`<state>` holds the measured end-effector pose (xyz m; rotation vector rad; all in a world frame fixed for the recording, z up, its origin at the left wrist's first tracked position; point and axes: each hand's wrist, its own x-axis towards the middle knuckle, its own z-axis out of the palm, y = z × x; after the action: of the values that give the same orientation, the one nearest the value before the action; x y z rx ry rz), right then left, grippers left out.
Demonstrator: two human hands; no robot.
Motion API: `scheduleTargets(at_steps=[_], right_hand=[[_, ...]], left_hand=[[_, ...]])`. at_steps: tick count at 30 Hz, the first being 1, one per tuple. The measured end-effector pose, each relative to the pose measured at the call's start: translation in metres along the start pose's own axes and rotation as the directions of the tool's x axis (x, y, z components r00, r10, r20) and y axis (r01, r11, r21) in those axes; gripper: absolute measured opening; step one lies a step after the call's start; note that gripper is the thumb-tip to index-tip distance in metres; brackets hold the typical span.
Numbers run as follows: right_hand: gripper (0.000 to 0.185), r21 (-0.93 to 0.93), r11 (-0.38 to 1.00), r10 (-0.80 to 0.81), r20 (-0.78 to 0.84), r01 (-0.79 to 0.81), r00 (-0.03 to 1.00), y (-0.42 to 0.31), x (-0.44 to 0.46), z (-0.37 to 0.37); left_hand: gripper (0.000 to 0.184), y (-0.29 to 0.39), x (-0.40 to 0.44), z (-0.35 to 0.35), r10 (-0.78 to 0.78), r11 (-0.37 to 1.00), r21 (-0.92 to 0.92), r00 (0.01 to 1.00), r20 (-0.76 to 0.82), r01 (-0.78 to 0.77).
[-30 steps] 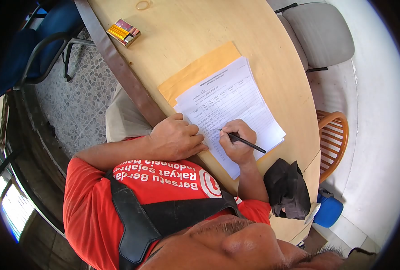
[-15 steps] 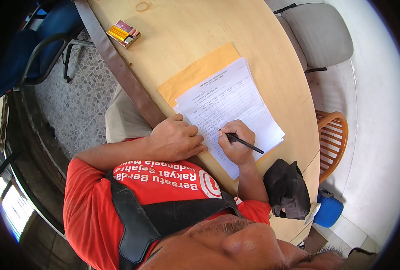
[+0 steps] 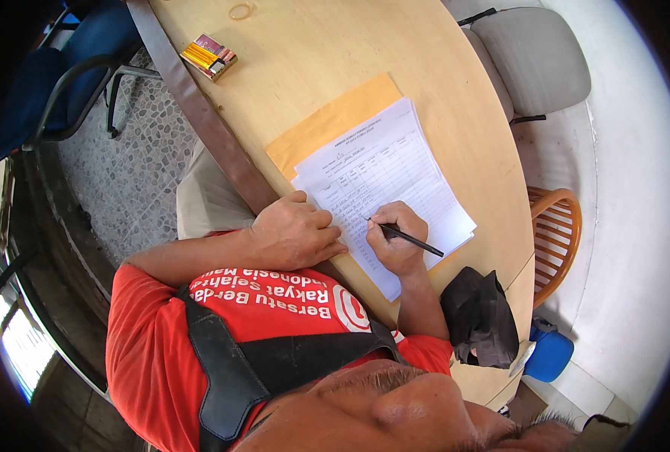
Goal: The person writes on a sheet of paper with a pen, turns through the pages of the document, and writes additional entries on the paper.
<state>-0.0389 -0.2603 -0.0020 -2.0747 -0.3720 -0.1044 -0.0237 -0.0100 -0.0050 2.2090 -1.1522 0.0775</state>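
A stack of white printed sheets (image 3: 418, 177) lies at an angle on the table, over a yellow-brown envelope (image 3: 335, 117). Handwriting fills several rows on the top sheet. In my right hand (image 3: 399, 237) is a black pen (image 3: 414, 239), pinched between thumb and fingers, its tip at the written rows. My left hand (image 3: 297, 230) rests at the near left edge of the sheets, its fingers curled in and pressed together, with nothing visible in them.
A yellow lighter on a small pack (image 3: 208, 56) and a ring-shaped item (image 3: 241, 10) lie on the wooden table (image 3: 312, 45). Black cloth (image 3: 480, 316) sits near my right forearm. Around the table stand a grey chair (image 3: 531, 60), a wooden-slatted chair (image 3: 557, 241) and a blue chair (image 3: 18, 98).
The pen's back end has shifted slightly left since the earliest frame, with a small movement of my right hand. My left hand holds its place.
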Motion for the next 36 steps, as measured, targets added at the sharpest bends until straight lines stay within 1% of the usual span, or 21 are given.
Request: scheduleTargets(at_steps=[4, 8, 11, 17, 29, 36], right_hand=[[0.010, 0.007, 1.000, -0.024, -0.041, 0.025, 0.999, 0.0025, -0.0003, 0.0015], [0.010, -0.025, 1.000, -0.012, -0.023, 0.012, 1.000, 0.0007, -0.0002, 0.0008], [0.014, -0.038, 0.999, 0.017, -0.020, -0.018, 1.000, 0.0011, -0.0004, 0.0007], [0.012, -0.001, 1.000, -0.015, -0.041, 0.015, 0.999, 0.0029, -0.0009, 0.0006], [0.012, -0.037, 0.999, -0.016, -0.029, 0.014, 0.999, 0.0016, 0.0003, 0.0010], [0.012, -0.053, 0.998, -0.022, -0.055, 0.019, 0.998, 0.0019, -0.0003, 0.0010]], left_hand=[[0.027, -0.0002, 0.0001, -0.0004, 0.006, 1.000, -0.002, 1.000, -0.008, -0.006], [0.027, 0.0002, 0.0007, -0.0010, 0.009, 1.000, 0.004, 1.000, -0.001, -0.009], [0.027, 0.0000, 0.0002, -0.0003, 0.002, 1.000, -0.001, 1.000, -0.001, -0.002], [0.026, 0.0003, 0.0009, -0.0015, 0.010, 1.000, -0.004, 1.000, -0.001, -0.010], [0.026, 0.0002, 0.0007, -0.0011, 0.012, 1.000, 0.001, 1.000, 0.004, -0.012], [0.026, 0.0000, -0.0003, 0.0002, 0.009, 1.000, -0.002, 1.000, -0.006, -0.009]])
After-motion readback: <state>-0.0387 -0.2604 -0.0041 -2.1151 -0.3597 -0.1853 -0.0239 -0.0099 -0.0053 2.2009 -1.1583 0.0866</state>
